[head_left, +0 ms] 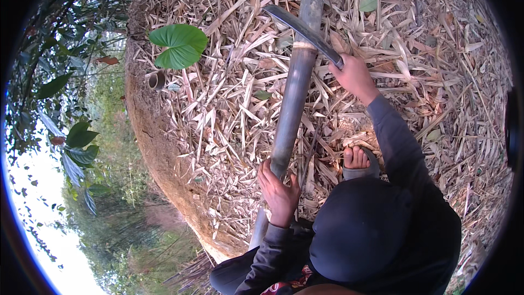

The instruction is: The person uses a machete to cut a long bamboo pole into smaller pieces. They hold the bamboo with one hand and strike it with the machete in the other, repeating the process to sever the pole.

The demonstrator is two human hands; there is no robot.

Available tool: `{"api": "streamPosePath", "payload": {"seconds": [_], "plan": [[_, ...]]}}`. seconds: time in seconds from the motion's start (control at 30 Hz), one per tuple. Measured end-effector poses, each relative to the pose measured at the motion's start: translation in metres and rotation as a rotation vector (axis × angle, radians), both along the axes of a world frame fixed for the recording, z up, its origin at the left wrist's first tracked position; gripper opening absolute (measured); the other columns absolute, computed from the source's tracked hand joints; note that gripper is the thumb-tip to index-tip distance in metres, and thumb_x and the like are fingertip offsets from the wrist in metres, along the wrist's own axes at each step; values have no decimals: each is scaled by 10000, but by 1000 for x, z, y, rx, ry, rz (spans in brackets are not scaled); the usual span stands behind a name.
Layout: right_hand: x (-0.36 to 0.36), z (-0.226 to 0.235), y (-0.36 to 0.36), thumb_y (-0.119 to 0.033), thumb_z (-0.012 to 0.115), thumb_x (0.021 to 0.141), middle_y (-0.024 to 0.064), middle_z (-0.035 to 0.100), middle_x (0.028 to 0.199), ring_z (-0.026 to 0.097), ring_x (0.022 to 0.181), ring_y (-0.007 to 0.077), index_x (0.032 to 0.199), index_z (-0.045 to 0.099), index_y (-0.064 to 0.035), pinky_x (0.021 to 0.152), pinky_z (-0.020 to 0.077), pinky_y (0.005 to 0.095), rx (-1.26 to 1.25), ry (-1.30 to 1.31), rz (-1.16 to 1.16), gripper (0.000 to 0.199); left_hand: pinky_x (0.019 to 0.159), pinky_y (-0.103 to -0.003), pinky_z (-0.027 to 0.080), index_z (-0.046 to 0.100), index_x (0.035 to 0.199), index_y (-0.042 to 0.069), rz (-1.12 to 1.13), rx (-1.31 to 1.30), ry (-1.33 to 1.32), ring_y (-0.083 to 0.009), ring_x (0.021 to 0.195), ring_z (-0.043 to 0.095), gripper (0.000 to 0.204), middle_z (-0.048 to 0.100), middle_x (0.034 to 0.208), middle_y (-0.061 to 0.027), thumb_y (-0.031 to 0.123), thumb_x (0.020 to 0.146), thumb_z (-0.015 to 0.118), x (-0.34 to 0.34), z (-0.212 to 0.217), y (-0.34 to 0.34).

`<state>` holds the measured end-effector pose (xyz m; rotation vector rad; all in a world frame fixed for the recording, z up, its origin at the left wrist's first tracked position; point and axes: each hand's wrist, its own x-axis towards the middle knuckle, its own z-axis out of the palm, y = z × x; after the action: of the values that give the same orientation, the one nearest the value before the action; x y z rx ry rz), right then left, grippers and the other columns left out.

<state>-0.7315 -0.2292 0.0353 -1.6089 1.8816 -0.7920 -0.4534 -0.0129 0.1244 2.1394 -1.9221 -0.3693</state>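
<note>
A long dark bamboo pole (295, 90) lies slanting over the dry leaves, from the upper middle down to my left side. My left hand (279, 192) holds its lower part, fingers on the far side and thumb on the near side. In my right hand (356, 78), closed around the handle, is a machete (297, 24) with a dark blade curved at the tip. The blade crosses above the pole close to a pale ring at a joint. Whether the edge touches the bamboo, I cannot tell. My right fingers partly hide the handle.
Dry bamboo leaves (229, 106) cover the ground, which drops off at an earthen edge (164, 158) on the left. A broad green leaf (183, 46) and a short hollow bamboo piece (156, 81) lie nearby. My sandaled foot (357, 159) and dark-clad knee (357, 229) are close to the pole.
</note>
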Motion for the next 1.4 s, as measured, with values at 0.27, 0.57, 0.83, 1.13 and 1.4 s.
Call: {"api": "streamPosePath", "payload": {"seconds": [0.27,0.57,0.83,1.13,1.4], "plan": [[9,2,2,-321,706,901,213,640,656,663,655,408,818,639,23,627,521,481,-70,46,11,360,917,-508,489,373,1470,-3,84,90,-258,-415,1049,594,805,577,1183,-221,75,745,713,14,-67,-15],[37,33,62,-341,745,871,171,692,742,696,674,384,966,640,-6,629,546,485,25,175,256,363,777,-481,579,481,1320,-23,-113,366,299,-404,866,716,716,673,1005,-284,123,690,788,64,19,-49],[2,58,28,-258,776,825,168,687,768,694,698,355,922,673,-8,618,527,444,-254,183,280,288,787,-380,574,484,1361,43,-67,1114,1332,-216,857,685,805,661,1022,-109,19,648,859,132,49,-85],[-9,85,29,-202,695,878,201,635,623,647,560,368,820,724,3,578,516,448,-253,376,456,215,648,-401,552,417,1373,28,8,1253,1563,-292,704,672,868,615,857,-156,35,617,843,124,29,-81],[-15,83,19,-220,713,859,206,640,637,630,592,410,797,718,25,658,536,487,-3,254,348,253,673,-406,557,427,1385,45,-45,1263,1555,-291,743,667,868,615,872,-150,67,635,864,129,15,-82]]}}
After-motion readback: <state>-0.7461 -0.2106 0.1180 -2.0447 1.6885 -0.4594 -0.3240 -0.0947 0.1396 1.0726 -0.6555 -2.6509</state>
